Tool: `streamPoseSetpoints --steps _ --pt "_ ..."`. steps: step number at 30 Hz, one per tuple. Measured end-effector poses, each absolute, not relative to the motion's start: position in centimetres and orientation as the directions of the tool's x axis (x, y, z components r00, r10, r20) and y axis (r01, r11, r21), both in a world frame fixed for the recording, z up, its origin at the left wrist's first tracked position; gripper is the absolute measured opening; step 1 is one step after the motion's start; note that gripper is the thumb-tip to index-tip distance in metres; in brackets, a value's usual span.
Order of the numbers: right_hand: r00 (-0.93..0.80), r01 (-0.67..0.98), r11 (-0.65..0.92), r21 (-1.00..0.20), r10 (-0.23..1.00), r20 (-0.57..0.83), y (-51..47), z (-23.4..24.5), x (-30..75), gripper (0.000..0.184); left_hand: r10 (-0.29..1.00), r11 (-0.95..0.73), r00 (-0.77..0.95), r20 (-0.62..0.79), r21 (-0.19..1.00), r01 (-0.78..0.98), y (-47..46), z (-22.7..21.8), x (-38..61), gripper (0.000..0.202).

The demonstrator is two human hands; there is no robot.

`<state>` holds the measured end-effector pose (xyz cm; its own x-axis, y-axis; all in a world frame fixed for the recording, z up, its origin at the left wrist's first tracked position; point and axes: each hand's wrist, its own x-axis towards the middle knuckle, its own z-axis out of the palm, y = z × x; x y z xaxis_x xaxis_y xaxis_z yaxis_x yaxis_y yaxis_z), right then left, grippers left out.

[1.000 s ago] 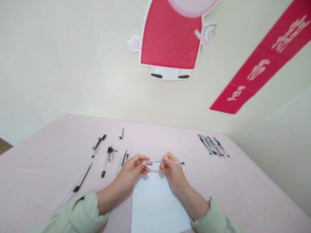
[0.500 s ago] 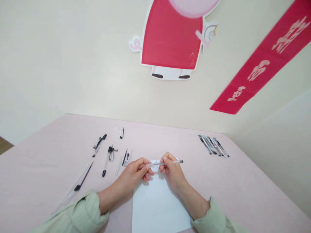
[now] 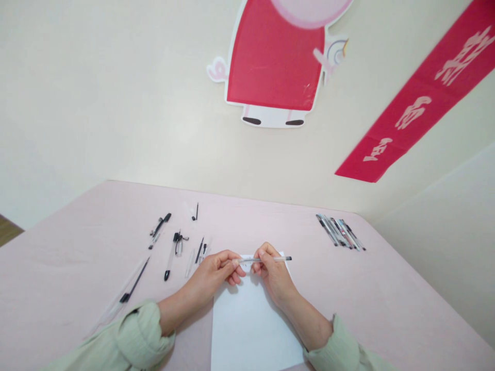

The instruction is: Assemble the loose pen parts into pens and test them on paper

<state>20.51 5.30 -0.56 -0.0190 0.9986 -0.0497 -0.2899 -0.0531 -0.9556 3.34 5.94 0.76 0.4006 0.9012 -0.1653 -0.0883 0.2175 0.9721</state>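
A slim clear pen (image 3: 249, 260) with a black end pointing right lies level between my hands, above the far part of a white sheet of paper (image 3: 251, 324). The fingers of my left hand (image 3: 221, 270) pinch its left end, so that tip is hidden. My right hand (image 3: 274, 270) is closed around the pen farther right, thumb and forefinger on the barrel. Small dark marks show on the paper below the pen. Several pen parts (image 3: 199, 251), clear tubes and black pieces, lie just left of my left hand.
More pen parts lie at the left: a black-capped tube (image 3: 167, 275), black caps (image 3: 160, 224) and a dark refill (image 3: 137, 278). A row of several pens (image 3: 340, 233) rests at the back right of the pink table (image 3: 386, 309). Behind stands a wall with a red banner (image 3: 402, 118).
Both hands keep their hold on the pen and have hardly moved. The whole view has shifted very slightly.
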Motion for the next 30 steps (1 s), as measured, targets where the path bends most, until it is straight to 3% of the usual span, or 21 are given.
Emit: streamPoseSetpoints --steps 7,13,21,26,30 --pt "-0.036 -0.286 -0.042 -0.957 0.999 -0.033 5.3 -1.0 20.6 0.028 0.896 0.219 0.412 -0.165 0.972 -0.087 5.9 0.8 3.4 0.029" --pt "-0.159 -0.165 -0.032 -0.986 0.987 -0.005 5.3 -1.1 20.5 0.029 0.883 0.167 0.454 -0.124 0.984 -0.057 5.6 0.9 3.7 0.027" --pt "-0.020 -0.333 -0.065 -0.941 0.998 -0.062 6.0 -0.1 21.3 0.028 0.962 0.204 0.222 -0.161 0.961 -0.185 6.2 0.8 3.4 0.030" --pt "-0.079 -0.042 0.005 -0.999 0.997 0.008 6.1 -0.2 21.8 0.015 0.972 0.208 0.162 -0.170 0.942 -0.263 6.2 0.1 3.2 0.028" --pt "-0.222 0.249 0.172 -0.953 0.968 0.117 5.4 0.1 21.7 0.014 0.974 0.203 0.157 -0.163 0.936 -0.289 6.2 -0.1 3.0 0.029"
